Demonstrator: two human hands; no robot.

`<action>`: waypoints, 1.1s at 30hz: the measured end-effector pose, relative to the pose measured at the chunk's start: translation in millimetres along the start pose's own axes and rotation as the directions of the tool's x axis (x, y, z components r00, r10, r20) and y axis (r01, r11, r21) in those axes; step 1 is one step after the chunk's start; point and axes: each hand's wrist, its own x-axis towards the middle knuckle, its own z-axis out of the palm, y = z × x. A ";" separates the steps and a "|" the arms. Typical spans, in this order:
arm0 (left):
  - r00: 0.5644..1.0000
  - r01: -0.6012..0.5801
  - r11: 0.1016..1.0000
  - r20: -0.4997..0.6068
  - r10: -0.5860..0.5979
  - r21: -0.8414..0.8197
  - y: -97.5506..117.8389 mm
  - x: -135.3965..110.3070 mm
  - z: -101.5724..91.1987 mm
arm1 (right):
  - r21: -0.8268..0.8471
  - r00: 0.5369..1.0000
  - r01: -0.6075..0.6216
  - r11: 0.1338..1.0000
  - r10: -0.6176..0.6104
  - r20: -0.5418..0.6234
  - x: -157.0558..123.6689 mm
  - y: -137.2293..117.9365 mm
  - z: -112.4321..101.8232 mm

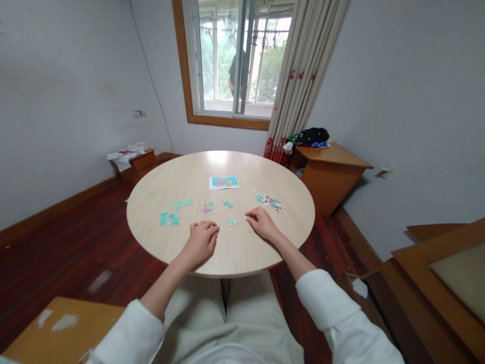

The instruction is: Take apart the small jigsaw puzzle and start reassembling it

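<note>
My left hand [203, 237] rests at the near side of the round table with its fingers curled together. What its fingertips hold, if anything, is hidden. To its right, a small group of puzzle pieces [232, 222] lies between my two hands. My right hand [260, 222] is closed in a pinch above the tabletop; a tiny pale bit shows at the fingertips, too small to name. Just beyond this hand spreads a loose pile of mixed puzzle pieces [268, 200]. Pink and yellow pieces [206, 208] lie beyond my left hand, and teal pieces [170, 219] lie left of it.
A printed picture sheet [224, 182] lies farther back on the table [242, 164]. More teal pieces [183, 203] and a small cluster [228, 203] lie mid-table. A wooden cabinet [329, 172] with cloth on top stands at right. Behind the window is a person [237, 76].
</note>
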 end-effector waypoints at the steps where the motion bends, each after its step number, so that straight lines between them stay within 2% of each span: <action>1: 1.000 -0.013 1.000 0.021 0.012 0.027 2.9 -4.2 0.0 | -0.001 1.000 0.004 1.000 -0.004 0.000 0.0 0.2 0.4; 5: 0.999 -0.011 0.996 0.040 0.008 0.089 4.8 -15.9 -0.9 | 0.001 1.000 0.013 1.000 -0.013 -0.004 0.3 2.3 2.5; 9: 0.998 0.052 0.992 0.019 -0.055 0.114 -4.2 -17.2 -2.6 | -0.001 1.000 0.006 1.000 -0.006 -0.006 0.5 3.5 3.6; 14: 0.992 0.121 0.992 0.019 -0.121 0.038 -13.0 -11.1 -3.6 | 0.002 1.000 0.003 1.000 -0.003 -0.010 0.1 1.2 2.6; 20: 0.979 0.163 0.987 0.121 -0.163 0.013 -16.6 1.9 -8.5 | -0.007 1.000 0.009 1.000 -0.009 -0.013 0.6 2.0 3.8; 28: 0.968 0.171 0.985 0.182 -0.172 0.022 -16.1 11.2 -14.2 | -0.001 1.000 0.012 1.000 -0.012 -0.010 0.0 2.2 2.9; 33: 0.969 0.177 0.984 0.179 -0.168 -0.037 -13.4 10.7 -15.0 | -0.006 1.000 0.011 1.000 -0.011 -0.012 -0.4 0.7 2.4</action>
